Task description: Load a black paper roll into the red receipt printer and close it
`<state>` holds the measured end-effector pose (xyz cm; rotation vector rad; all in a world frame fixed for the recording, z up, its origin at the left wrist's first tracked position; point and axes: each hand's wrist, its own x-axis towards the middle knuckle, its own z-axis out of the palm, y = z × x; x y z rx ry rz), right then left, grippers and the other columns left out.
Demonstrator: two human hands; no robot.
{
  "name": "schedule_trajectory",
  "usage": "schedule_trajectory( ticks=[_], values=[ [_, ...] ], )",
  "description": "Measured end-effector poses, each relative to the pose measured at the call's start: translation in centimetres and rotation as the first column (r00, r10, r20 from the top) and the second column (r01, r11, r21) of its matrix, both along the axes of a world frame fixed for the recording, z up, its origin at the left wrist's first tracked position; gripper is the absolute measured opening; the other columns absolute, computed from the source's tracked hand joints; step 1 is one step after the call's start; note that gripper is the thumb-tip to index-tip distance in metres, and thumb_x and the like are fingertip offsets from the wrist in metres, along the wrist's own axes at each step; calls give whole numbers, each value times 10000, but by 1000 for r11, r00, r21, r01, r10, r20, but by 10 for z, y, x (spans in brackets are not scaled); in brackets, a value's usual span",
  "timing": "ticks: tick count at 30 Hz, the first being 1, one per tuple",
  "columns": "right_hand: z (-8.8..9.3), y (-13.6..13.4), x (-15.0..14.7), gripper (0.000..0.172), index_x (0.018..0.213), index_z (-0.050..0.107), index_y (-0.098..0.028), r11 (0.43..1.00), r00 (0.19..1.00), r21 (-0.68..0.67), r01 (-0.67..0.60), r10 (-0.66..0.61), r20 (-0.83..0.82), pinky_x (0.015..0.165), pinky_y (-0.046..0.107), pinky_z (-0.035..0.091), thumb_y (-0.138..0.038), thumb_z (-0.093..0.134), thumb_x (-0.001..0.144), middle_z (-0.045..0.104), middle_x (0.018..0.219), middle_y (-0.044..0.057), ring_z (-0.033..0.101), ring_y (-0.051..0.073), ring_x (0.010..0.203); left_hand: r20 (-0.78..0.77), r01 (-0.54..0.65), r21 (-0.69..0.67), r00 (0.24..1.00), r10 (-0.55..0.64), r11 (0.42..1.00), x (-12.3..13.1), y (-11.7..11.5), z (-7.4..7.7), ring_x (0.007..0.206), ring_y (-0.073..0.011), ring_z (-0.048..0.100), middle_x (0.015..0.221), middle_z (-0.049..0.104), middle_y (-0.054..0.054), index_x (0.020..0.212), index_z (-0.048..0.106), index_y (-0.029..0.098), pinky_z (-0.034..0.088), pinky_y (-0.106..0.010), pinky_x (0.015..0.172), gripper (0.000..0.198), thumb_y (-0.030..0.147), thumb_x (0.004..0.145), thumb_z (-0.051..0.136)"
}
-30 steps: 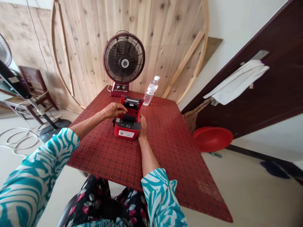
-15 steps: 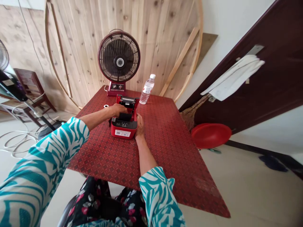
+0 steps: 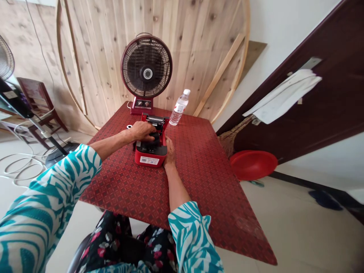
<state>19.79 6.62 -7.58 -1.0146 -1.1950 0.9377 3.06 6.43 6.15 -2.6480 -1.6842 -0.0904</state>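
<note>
We cannot read the label [image 3: 149, 160] on the red device [image 3: 150, 152] — its print is too small. The left hand [image 3: 143, 131] covers part of the device's interior; the left edge crops the standing fan [image 3: 6, 58].

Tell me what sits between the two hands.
In the head view, the red printer, cover raised: the left hand is at its open top, the right hand against its right side.

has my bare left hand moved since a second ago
Yes: against the round dark-red fan, your left hand has shifted right, farther over the open red boxy device.
</note>
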Motion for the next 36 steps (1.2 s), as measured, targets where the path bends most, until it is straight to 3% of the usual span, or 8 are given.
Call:
schedule_trajectory(
  ticks=[4, 8, 10, 13, 19, 27, 33, 36],
  values=[
    [-4, 2, 0, 500, 1134, 651, -203, 1000, 1000, 10, -8, 8, 12, 1096, 425, 403, -578, 444, 878, 674, 1247, 95, 570, 222, 1197, 362, 79, -46, 930, -57, 996, -4, -6, 5, 739, -183, 663, 802, 726, -38, 858, 729, 171, 470, -257, 648, 212, 344, 754, 663],
    [-5, 2, -1, 507, 1142, 655, -209, 1000, 1000, 1, 5, -5, 8, 1092, 424, 407, -585, 428, 887, 673, 1259, 98, 569, 219, 1205, 877, 166, -71, 481, -18, 984, -42, -20, -3, 658, -134, 640, 773, 706, -24, 929, 674, 157, 500, -243, 628, 275, 378, 765, 683],
    [-5, 1, -1, 510, 1152, 649, -216, 1000, 1000, -17, 3, -3, -10, 1085, 430, 411, -589, 432, 881, 677, 1252, 87, 579, 219, 1189, 972, 71, -52, 231, 34, 996, -69, -27, -17, 641, -138, 641, 769, 695, -24, 944, 626, 167, 512, -257, 614, 342, 437, 753, 714],
    [-4, 0, -1, 509, 1154, 647, -214, 999, 999, -33, -5, 4, -32, 1076, 436, 412, -584, 443, 870, 684, 1236, 78, 595, 219, 1160, 996, -73, -69, 48, 72, 995, -105, -33, -47, 642, -150, 642, 727, 663, -5, 870, 558, 190, 518, -276, 617, 423, 479, 663, 788],
    [-1, -1, -1, 480, 1112, 653, -206, 1000, 1000, -3, 12, -12, -10, 1089, 414, 399, -568, 453, 867, 681, 1244, 89, 585, 210, 1178, 966, -138, -148, 193, 173, 979, -119, -34, -98, 803, -172, 675, 860, 699, -22, 948, 588, 178, 539, -320, 786, 445, 357, 597, 795],
    [-1, -2, 0, 492, 1116, 648, -208, 1000, 1000, -20, 15, -15, -27, 1089, 414, 398, -580, 458, 858, 691, 1232, 82, 596, 207, 1166, 885, -138, -259, 363, 292, 956, -116, -25, -112, 860, -227, 689, 864, 723, -17, 961, 610, 191, 547, -360, 804, 463, 437, 602, 770],
    [-4, -1, 0, 497, 1140, 643, -214, 1000, 1000, -23, 9, -10, -8, 1090, 426, 399, -584, 449, 871, 679, 1251, 80, 591, 214, 1173, 951, -196, -264, 114, 289, 944, -127, -19, -110, 909, -188, 683, 1062, 717, -98, 1116, 593, 168, 557, -322, 789, 495, 494, 751, 671],
    [-4, 0, 1, 487, 1141, 641, -220, 1000, 1000, -26, 8, -9, -19, 1096, 427, 397, -579, 445, 877, 683, 1249, 71, 590, 210, 1177, 958, -181, -237, 119, 261, 954, -133, 0, -105, 985, -198, 677, 1121, 708, -117, 1113, 603, 153, 552, -335, 849, 556, 441, 662, 755]
  ],
)
